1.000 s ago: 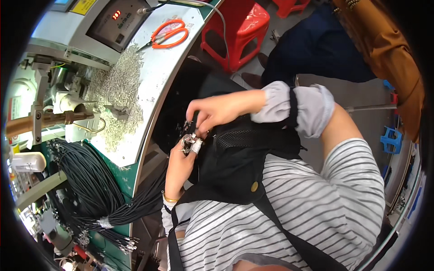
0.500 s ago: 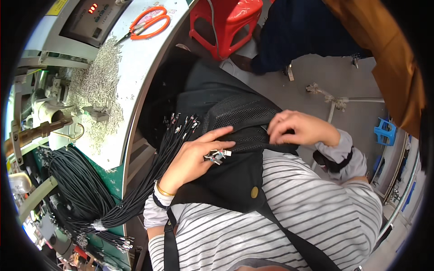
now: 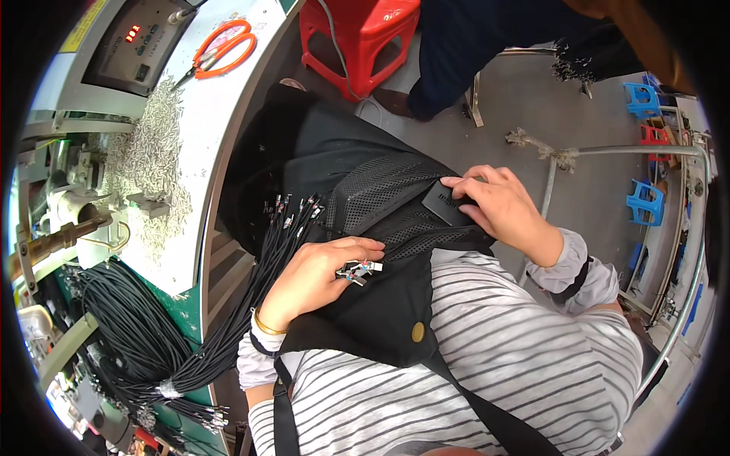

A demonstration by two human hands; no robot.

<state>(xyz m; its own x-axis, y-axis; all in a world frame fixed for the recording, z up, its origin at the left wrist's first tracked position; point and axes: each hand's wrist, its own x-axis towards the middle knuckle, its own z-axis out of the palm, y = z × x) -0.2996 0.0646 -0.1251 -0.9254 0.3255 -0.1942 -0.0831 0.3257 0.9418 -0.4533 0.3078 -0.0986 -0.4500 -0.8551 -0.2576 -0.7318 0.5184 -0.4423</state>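
Note:
My right hand (image 3: 511, 209) pinches a flat black rectangular piece (image 3: 442, 204) with rows of small slots, its lower part against black mesh fabric (image 3: 380, 186) on my lap. My left hand (image 3: 315, 280) rests over the black apron (image 3: 376, 327), fingers bent. From its thumb side poke a few cable ends (image 3: 359, 271) with small white and metallic connectors; their cables are hidden under the hand. Beside it, a bundle of black cables (image 3: 266, 281) with connector-tipped ends lies across my lap from the left.
At the left, a white bench top (image 3: 209, 114) carries orange-handled scissors (image 3: 220, 53), a heap of small metal pieces (image 3: 152, 152) and a machine with a red display (image 3: 125, 45). More coiled black cables (image 3: 129, 311) lie below. Ahead are a red stool (image 3: 361, 38) and another person's leg (image 3: 464, 53).
My right hand has brought the flat black piece into sight from the mesh fabric. The left hand's fingers have drawn closer together. The whole view has shifted slightly.

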